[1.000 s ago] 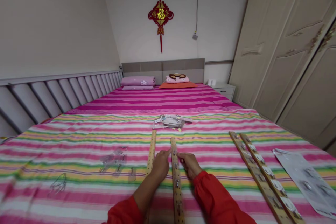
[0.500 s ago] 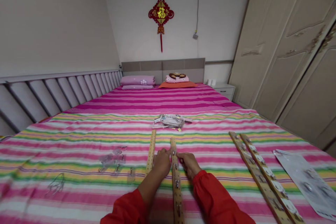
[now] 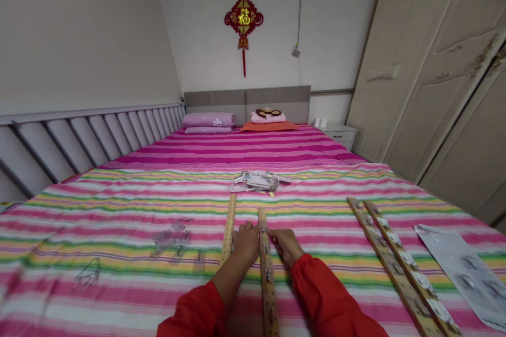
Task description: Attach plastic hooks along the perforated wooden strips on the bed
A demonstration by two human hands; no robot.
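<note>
A narrow wooden strip with holes lies lengthwise on the striped bedspread, with several transparent-backed metal hooks along it. Near its far end sits one transparent hook, held at its edges between my two hands. My left hand is curled on the strip's left side, its fingertips at that hook. From the right, my right hand reaches it with thumb and fingers closed together. Just left of my left hand lies a second perforated wooden strip, with no hooks visible on it.
Loose transparent hooks and a thin wire tangle lie at left. Plastic-wrapped packets rest farther ahead. At right are two hook-bearing strips and a plastic package. A bed rail runs along the left.
The view has shifted slightly, moving everything a little within the picture. Both hands stay at the same hook near the strip's far end.
</note>
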